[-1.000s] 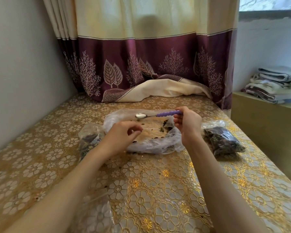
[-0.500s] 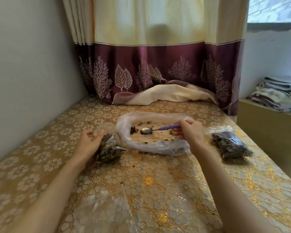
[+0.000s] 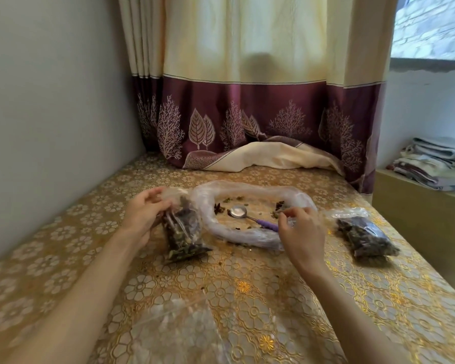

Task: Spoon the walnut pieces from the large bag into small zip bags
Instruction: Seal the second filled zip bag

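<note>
Two small zip bags filled — my left hand (image 3: 145,214) pinches one bag (image 3: 183,232) upright at mouth, likely for sealing. Right hand (image 3: 301,229) loose-fingered, holding nothing; spoon (image 3: 247,215) parked inside near-empty large bag (image 3: 250,235) on worktop (image 3: 247,298).

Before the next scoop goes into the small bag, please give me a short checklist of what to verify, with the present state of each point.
1. Left hand holds the small zip bag at its top: ok.
2. Bag mouth open wide enough: cannot tell.
3. Spoon in grip: not ok; it lies inside the large bag, right hand beside its purple handle.
4. Spoon loaded: not ok, bowl empty.
5. Pieces left in the large bag: ok, but only a few.
6. Second filled bag out of the way: ok.
</note>
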### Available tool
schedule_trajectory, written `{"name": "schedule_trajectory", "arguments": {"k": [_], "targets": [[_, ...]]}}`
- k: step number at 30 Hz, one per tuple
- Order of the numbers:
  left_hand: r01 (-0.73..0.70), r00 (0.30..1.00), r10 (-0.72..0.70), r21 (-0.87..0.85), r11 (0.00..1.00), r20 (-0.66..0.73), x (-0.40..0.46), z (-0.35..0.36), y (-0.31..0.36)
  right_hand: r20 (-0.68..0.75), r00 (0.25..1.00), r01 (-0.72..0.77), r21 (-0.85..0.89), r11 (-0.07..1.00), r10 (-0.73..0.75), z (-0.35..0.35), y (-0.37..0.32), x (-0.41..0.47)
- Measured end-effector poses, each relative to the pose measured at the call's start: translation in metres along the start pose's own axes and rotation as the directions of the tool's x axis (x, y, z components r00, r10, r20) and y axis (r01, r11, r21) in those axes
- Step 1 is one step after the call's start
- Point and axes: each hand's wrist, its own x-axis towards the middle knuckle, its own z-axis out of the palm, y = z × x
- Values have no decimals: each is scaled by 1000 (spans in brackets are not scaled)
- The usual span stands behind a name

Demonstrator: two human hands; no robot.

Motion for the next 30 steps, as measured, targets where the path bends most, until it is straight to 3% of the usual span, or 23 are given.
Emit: {"name": "schedule_trajectory", "arguments": {"k": [3,6,10,13,17,21,26,28,30], "targets": [[-143,984,149,-67,987,97,-16,1,13,13,995,96,254,962,-102,4,-21,-6],[-203,962,227,-162,966,150,-29,3,20,180,963,100,453,886,-201,12,-41,-9],[-226,962,263,-331,916,71,-33,-2,26,500,835,-156,618,770,-232,28,-64,-10],[-243,966,256,-447,861,-33,-30,-15,30,553,799,-238,650,721,-235,43,-69,-20],[-195,970,242,-579,791,3,-31,-27,21,598,747,-316,704,636,-291,54,-74,-27],[-252,955,295,-485,838,13,-37,-17,13,615,664,-270,728,630,-426,58,-88,-30],[-323,901,422,-495,807,100,-35,-16,16,492,758,-235,818,526,-427,58,-93,-26],[-284,900,369,-332,900,231,-32,-21,9,514,747,-261,810,525,-422,58,-84,-24],[-167,895,178,-62,984,408,-32,-23,-2,586,698,-291,758,584,-413,59,-74,-25]]}}
